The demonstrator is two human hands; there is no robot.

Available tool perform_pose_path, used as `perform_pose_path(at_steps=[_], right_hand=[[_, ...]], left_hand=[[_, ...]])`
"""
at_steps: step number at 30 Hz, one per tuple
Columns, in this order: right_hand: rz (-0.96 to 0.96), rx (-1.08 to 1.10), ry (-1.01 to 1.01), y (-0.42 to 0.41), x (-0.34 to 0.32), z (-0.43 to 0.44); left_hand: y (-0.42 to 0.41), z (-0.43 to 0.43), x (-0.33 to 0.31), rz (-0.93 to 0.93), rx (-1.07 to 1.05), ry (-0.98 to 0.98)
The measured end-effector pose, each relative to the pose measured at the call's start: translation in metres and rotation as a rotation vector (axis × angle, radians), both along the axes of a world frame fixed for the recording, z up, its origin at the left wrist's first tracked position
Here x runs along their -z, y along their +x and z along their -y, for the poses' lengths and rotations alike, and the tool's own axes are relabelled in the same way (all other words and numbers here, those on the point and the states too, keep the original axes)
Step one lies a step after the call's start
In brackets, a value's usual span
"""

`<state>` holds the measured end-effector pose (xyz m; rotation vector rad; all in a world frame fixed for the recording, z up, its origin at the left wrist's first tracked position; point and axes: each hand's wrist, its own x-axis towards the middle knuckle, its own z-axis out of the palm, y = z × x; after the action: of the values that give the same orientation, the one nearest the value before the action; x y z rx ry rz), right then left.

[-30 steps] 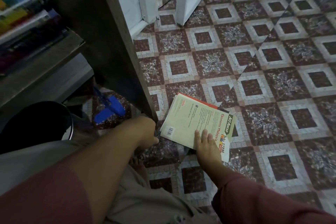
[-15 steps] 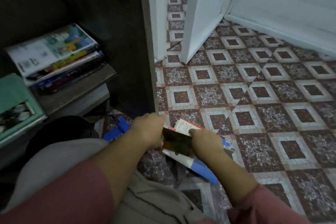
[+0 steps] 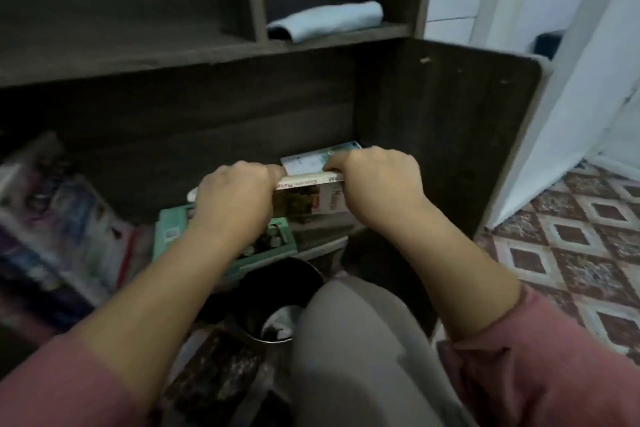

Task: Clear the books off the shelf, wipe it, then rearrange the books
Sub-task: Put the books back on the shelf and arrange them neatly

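We hold a small stack of paperback books (image 3: pixel 308 196), white spine towards us, inside the lower right bay of the dark brown wooden shelf (image 3: pixel 433 135). Our left grip (image 3: pixel 235 199) curls over the stack's left end and our right grip (image 3: pixel 377 180) over its right end. A green book (image 3: pixel 173 236) lies just below-left, and a folded pale blue cloth (image 3: pixel 329 21) rests in the compartment above

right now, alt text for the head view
The left hand and right hand grip a small stack of books in the lower compartment of the dark bookshelf. A folded light-blue cloth lies one level up.
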<state>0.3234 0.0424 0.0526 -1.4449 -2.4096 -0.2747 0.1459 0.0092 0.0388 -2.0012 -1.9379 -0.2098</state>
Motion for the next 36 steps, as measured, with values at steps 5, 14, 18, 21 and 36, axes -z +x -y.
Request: perform_pose_path(at_steps=[5,14,18,21,36], right_hand=[[-0.006,-0.154,0.156,-0.102,0.034,-0.032],[0.254,-0.323,-0.357,-0.168,0.161,-0.052],[0.237,-0.282,-0.51,-0.173,0.173,-0.07],[0.242,-0.254,-0.593,-0.175,0.174,-0.073],[0.242,-0.034,-0.655,-0.162,0.176,-0.068]], left_hand=[[-0.092,0.015,0.035,0.1,-0.171,0.166],[-0.169,0.015,0.17,0.377,-0.398,-0.526],[-0.17,0.0,0.178,0.453,-0.337,-0.521],[-0.177,-0.001,0.179,0.516,-0.307,-0.517],[-0.184,0.013,0.182,0.424,-0.557,-0.507]])
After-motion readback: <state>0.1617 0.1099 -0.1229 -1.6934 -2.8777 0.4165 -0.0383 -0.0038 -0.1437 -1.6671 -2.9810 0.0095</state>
